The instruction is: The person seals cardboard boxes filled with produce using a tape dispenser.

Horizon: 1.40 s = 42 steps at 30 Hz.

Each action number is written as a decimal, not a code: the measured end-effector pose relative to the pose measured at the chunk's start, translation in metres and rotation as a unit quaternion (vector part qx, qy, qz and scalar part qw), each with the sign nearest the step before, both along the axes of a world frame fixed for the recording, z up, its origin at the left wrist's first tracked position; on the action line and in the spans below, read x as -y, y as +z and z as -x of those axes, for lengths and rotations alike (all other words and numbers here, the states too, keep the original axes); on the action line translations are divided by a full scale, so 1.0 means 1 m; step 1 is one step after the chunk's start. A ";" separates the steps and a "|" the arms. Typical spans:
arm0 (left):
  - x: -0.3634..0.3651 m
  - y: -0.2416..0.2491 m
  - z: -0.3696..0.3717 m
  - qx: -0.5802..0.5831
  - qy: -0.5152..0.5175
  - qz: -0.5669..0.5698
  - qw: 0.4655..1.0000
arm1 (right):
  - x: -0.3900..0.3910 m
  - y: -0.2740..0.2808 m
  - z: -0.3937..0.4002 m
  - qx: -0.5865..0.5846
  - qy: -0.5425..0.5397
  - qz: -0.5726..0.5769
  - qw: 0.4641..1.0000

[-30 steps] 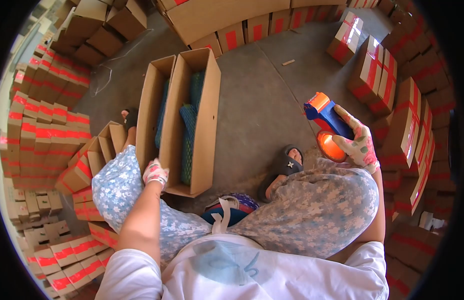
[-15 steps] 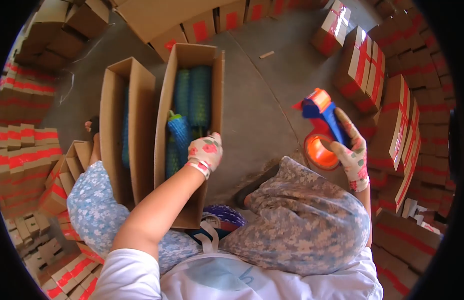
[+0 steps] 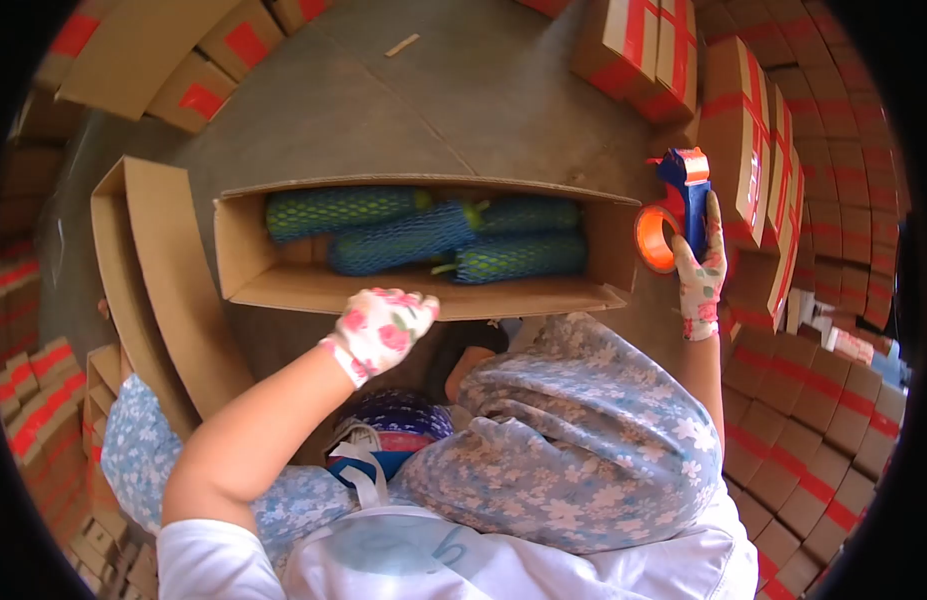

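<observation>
In front of me an open cardboard carton (image 3: 283,287) lies crosswise. Inside are several long green gourds (image 3: 403,238) in blue foam nets, with stem ends showing. My left hand (image 3: 383,328), in a floral glove, is closed at the carton's near wall, its curled fingers overlapping the rim. My right hand (image 3: 700,275), gloved alike, holds a blue tape dispenser (image 3: 694,205) upright, right of the carton. A roll of orange tape (image 3: 658,238) sits on the dispenser.
A second open carton (image 3: 173,290) stands at the left by my leg. Taped cartons (image 3: 738,130) line the right side, and more taped cartons (image 3: 198,80) stand at the upper left. A small cardboard scrap (image 3: 402,45) lies on the concrete floor (image 3: 423,120).
The carton of gourds has turned from lengthwise to crosswise, with my left hand at its wall. My right hand has raised the tape dispenser slightly. The view has shifted.
</observation>
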<state>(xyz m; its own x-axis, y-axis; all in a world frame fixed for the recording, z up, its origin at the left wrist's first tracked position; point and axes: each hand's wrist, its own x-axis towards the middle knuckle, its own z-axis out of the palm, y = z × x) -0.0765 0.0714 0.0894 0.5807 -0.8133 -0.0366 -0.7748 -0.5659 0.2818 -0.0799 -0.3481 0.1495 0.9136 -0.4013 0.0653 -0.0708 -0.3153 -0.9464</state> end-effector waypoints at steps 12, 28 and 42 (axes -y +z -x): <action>-0.160 0.000 -0.125 -0.071 0.505 0.012 0.860 | -0.037 0.002 -0.027 -0.123 0.334 0.415 0.838; -0.118 0.026 -0.119 -0.489 0.233 -0.105 0.834 | -0.059 0.012 -0.050 -0.122 0.335 0.500 0.789; -0.014 0.040 -0.146 0.180 0.104 0.030 0.978 | -0.108 -0.056 -0.015 -0.333 0.198 -0.345 0.855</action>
